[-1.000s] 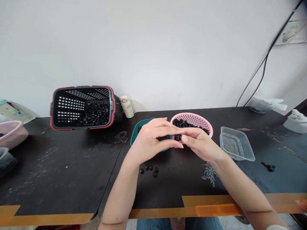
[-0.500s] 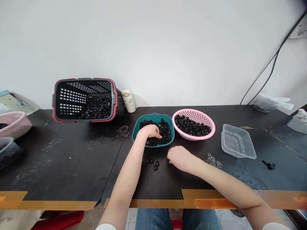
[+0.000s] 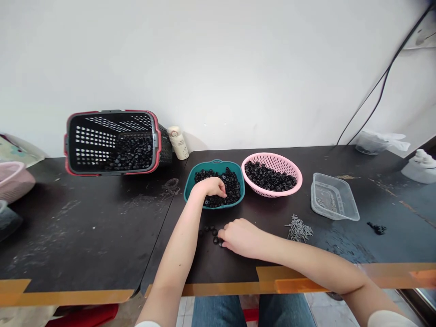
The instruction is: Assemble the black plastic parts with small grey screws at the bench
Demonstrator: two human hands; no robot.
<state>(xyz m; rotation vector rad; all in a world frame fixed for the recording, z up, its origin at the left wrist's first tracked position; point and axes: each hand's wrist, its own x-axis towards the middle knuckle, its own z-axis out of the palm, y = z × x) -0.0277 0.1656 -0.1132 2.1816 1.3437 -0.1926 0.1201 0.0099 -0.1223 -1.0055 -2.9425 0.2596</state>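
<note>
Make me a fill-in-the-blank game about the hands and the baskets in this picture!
The left hand is inside the ____ basket.
The right hand touches small black pieces lying on the ____.
The pink basket has many ____ in its wall.
Metal screws lie near the clear plastic ____.

Missing words: teal, table, holes, tray.

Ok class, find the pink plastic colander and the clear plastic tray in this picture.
Pink plastic colander (image 3: 277, 160), head view, on its perforated back wall.
Clear plastic tray (image 3: 335, 216), head view, on its near wall.
</note>
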